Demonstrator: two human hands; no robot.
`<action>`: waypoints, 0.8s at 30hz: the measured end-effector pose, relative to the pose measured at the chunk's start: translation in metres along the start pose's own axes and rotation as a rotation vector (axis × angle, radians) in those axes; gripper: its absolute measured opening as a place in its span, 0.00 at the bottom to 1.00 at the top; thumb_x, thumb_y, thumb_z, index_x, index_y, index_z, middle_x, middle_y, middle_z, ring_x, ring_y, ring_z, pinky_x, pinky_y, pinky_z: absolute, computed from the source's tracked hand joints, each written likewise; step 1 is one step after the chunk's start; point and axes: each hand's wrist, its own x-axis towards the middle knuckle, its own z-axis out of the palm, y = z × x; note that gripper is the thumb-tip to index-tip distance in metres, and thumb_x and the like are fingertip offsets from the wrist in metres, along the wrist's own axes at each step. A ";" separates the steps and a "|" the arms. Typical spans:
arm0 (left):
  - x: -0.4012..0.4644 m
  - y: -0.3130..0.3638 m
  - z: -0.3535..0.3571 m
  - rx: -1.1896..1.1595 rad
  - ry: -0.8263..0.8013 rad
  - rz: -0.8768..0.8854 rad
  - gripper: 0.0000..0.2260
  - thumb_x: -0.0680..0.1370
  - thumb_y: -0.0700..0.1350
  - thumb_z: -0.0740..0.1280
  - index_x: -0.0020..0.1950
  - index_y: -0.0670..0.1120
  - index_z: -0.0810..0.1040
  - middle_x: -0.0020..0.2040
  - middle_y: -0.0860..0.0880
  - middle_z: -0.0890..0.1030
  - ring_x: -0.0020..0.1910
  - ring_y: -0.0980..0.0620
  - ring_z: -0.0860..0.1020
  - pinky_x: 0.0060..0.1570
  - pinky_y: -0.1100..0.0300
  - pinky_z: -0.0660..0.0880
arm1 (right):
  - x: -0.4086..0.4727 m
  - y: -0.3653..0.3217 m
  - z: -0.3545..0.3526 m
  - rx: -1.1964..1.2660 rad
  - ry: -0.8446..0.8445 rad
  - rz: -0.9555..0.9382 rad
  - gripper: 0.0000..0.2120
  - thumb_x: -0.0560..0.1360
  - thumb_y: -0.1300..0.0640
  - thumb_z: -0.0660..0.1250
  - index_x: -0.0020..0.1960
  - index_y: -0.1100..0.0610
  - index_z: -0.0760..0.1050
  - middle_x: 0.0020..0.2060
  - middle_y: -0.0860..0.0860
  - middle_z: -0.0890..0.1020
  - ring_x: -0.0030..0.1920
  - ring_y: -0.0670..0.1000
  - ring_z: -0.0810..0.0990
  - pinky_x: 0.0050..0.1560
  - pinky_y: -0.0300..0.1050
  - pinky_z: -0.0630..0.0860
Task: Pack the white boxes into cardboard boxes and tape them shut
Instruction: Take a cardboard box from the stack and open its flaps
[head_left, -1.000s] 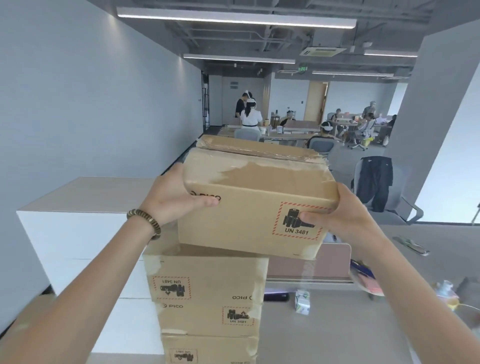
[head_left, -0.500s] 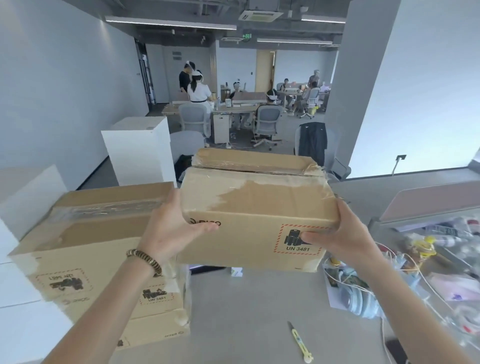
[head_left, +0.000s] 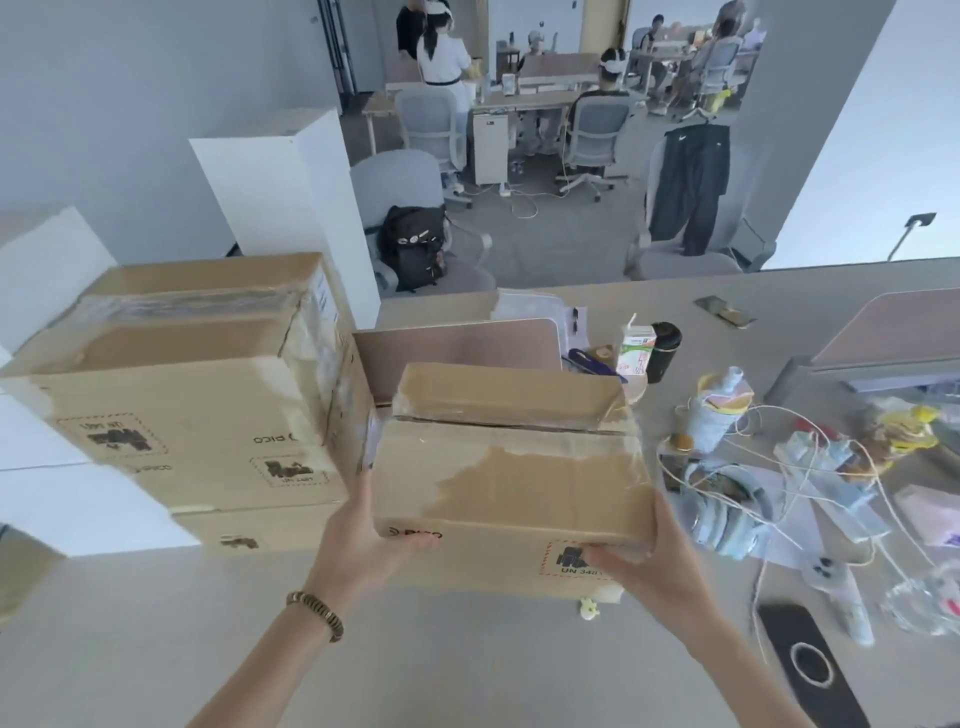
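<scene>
Above the grey counter, my left hand and right hand grip the taped brown cardboard box by its ends, just beside the stacked cardboard boxes. I judge I'm setting it down; next, lower it level and let go.

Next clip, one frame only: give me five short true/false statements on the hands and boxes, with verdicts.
1. Both hands hold the cardboard box. True.
2. The left hand wears a beaded bracelet at the wrist. True.
3. The held box's top flaps stand wide open. False: they are folded down, with tape over them.
4. The stack of cardboard boxes stands to the right of the held box. False: to its left.
5. The right hand grips a tape roll. False: it holds the box's right corner.
</scene>
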 end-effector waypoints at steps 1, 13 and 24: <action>-0.005 -0.013 0.004 -0.011 -0.006 -0.032 0.42 0.63 0.48 0.83 0.70 0.60 0.63 0.43 0.60 0.84 0.51 0.55 0.82 0.50 0.61 0.77 | 0.000 0.012 0.009 0.009 -0.030 0.016 0.35 0.55 0.42 0.79 0.59 0.38 0.69 0.46 0.35 0.82 0.51 0.42 0.81 0.47 0.45 0.77; -0.040 -0.145 0.026 -0.040 -0.089 -0.245 0.40 0.65 0.44 0.82 0.70 0.56 0.63 0.54 0.55 0.83 0.47 0.62 0.82 0.42 0.71 0.73 | -0.030 0.096 0.098 0.002 -0.237 0.164 0.45 0.61 0.35 0.75 0.73 0.42 0.62 0.51 0.40 0.83 0.51 0.41 0.81 0.51 0.46 0.79; -0.041 -0.191 0.045 -0.016 -0.219 -0.231 0.49 0.69 0.55 0.78 0.78 0.49 0.49 0.70 0.56 0.67 0.68 0.57 0.69 0.61 0.66 0.66 | -0.039 0.120 0.135 -0.011 -0.192 0.202 0.46 0.66 0.43 0.79 0.74 0.35 0.54 0.57 0.35 0.78 0.59 0.39 0.76 0.54 0.36 0.73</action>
